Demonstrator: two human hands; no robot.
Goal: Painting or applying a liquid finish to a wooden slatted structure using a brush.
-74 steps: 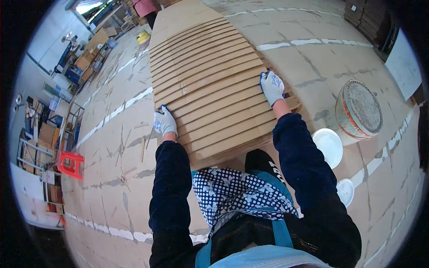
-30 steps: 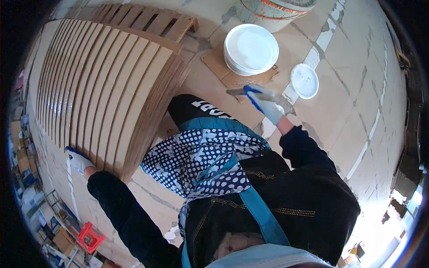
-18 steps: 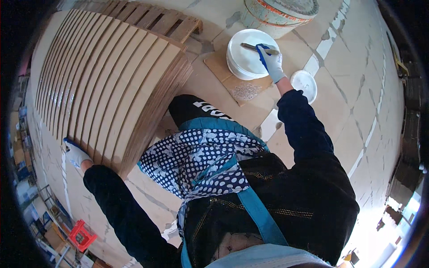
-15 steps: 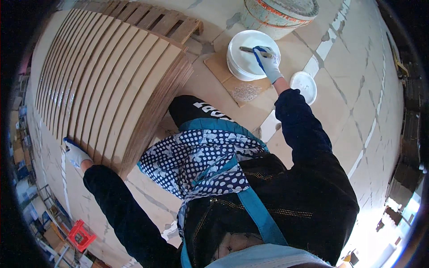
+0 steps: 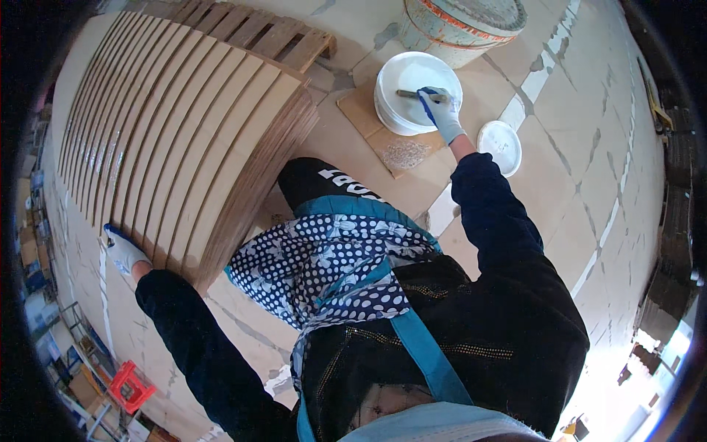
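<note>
My right hand (image 5: 444, 118), in a white glove with blue fingers, is closed around a brush (image 5: 409, 93) over a white bucket (image 5: 401, 121). White liquid fills much of the bucket, and the brush lies nearly level across its opening. To the left stands a tall stack of pale brown boards (image 5: 210, 140), fanned out so that each layer shows a strip. My left hand (image 5: 127, 252), gloved the same way, rests at the near edge of these boards with thumb and fingers apart. Part of its fingers is hard to make out.
Under the bucket lies a cardboard sheet (image 5: 361, 110). A white lid (image 5: 500, 147) is on the floor beside it. Behind stands a larger stained tub (image 5: 442, 37). A wooden pallet (image 5: 272, 33) is beyond the boards, and a red crate (image 5: 131, 387) sits at the lower left.
My right hand and the brush have shifted slightly down toward the bucket's near side. The left hand stays at the boards' edge.
</note>
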